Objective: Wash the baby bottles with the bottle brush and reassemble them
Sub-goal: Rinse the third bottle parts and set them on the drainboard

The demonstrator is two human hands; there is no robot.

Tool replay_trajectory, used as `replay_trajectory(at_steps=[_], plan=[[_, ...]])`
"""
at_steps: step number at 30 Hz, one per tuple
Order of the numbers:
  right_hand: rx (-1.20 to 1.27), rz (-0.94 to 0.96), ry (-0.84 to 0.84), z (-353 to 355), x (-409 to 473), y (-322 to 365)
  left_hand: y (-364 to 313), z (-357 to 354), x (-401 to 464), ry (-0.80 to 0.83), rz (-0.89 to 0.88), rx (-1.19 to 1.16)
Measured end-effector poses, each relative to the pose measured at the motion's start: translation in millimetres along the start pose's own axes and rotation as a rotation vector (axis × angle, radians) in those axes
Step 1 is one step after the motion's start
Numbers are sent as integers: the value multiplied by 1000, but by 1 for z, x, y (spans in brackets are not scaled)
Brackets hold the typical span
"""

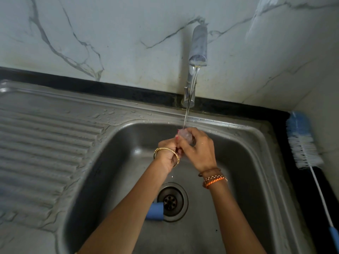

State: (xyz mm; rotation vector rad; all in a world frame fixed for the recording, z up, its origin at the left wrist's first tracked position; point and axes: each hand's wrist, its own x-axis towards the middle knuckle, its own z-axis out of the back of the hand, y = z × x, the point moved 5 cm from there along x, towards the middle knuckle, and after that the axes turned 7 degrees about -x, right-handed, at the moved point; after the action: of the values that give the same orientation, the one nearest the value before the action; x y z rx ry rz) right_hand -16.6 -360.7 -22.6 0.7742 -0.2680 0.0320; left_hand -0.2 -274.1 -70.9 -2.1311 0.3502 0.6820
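A small clear piece [184, 135], most likely a soft bottle teat, is held up under the thin stream of water [187, 114] from the tap [198, 46]. It is gripped by the right hand [199, 149], whose fingers are curled round it, so only its top end can be seen poking out. The left hand [167, 150] is pressed close against the right hand, with its fingers bent in toward the same piece; whether the piece is truly pinched by it cannot be told. Both hands are held over the middle of the sink [244, 143], above the drain [172, 201].

A blue part [155, 211] is lying on the sink floor, touching the drain's left edge and partly hidden under the left arm. It is probably a bottle cap or ring.

The bottle brush [304, 142] is lying on the dark counter to the right of the sink, well apart from the hands. Its fluffy head is pointed away and its long thin handle runs back toward the person. The right hand is the nearer one, so the brush would likely be reached from that side. No bottle body can be seen.
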Motion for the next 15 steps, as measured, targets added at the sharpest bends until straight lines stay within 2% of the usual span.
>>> replay_trajectory(at_steps=[4,8,12,15], plan=[[40,-98,47,1,4,3,-8,5,0,-23,-56,121],[53,-117,81,-6,6,4,-13,2,-5,42,-68,42],[-66,-99,-119,-5,6,7,-6,-1,-10,150,37,-121],[-22,-117,-230,-2,4,6,-2,-4,-12,209,87,-222]])
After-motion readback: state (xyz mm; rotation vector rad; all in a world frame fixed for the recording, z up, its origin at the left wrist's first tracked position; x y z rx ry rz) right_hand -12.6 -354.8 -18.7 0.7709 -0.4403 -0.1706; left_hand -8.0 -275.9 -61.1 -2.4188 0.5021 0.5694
